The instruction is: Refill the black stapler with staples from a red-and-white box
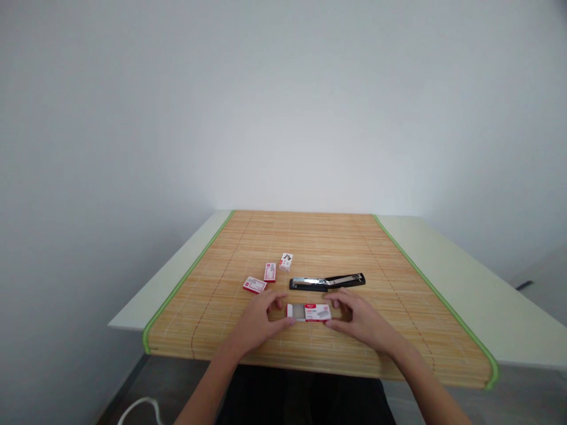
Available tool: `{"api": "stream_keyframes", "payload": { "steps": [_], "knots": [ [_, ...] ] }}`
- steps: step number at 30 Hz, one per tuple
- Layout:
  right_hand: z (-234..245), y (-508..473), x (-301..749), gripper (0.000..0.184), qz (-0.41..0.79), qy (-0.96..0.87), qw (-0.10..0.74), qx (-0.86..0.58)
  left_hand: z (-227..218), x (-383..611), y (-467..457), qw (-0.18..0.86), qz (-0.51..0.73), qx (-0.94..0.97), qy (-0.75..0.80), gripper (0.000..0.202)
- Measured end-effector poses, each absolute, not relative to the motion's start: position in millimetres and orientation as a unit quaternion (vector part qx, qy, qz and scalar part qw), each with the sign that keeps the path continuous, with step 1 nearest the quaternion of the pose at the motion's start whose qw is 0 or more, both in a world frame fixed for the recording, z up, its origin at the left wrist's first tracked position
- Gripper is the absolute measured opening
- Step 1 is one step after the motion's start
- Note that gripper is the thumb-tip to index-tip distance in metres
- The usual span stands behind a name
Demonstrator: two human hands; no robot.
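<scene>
Both my hands hold a small red-and-white staple box [309, 312] just above the bamboo mat [398, 307], near its front edge. My left hand [261, 321] pinches the box's left end, where its inner tray seems slid partly out. My right hand [358, 319] grips the right end with curled fingers. A black stapler [326, 281], opened out flat with its metal rail showing, lies just beyond the box.
Three more small staple boxes lie further back left: one flat [254, 285], one flat [270, 271], one standing [286, 261]. The mat covers a pale table [478, 283] set against a white wall. A white cable [137, 407] lies on the floor at lower left.
</scene>
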State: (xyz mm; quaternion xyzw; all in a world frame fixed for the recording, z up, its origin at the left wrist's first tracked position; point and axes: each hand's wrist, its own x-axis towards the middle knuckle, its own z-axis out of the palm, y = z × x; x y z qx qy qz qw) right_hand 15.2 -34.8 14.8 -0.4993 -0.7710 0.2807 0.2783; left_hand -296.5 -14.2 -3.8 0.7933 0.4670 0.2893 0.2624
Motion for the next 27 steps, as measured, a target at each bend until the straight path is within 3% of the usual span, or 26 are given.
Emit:
{"api": "stream_keyframes", "payload": {
  "steps": [5,11,21,27],
  "knots": [
    [26.6,-15.2,-4.4,0.047,0.323,-0.735,0.303,-0.514,-2.2,-280.7,-7.6,0.217,0.29,0.801,0.478,0.053],
    [29.1,21.2,-35.1,0.029,0.27,-0.761,0.276,-0.521,-5.4,-270.2,-2.2,0.168,0.285,0.813,0.479,0.05],
    [7.8,35.6,-48.7,0.042,0.307,-0.702,0.335,-0.548,-10.1,-270.7,-0.8,0.165,0.284,0.819,0.472,0.05],
    [2.1,41.7,-62.9,0.039,0.32,-0.658,0.369,-0.573,-11.9,-271.5,-0.6,0.162,0.283,0.818,0.474,0.049]
  ]
}}
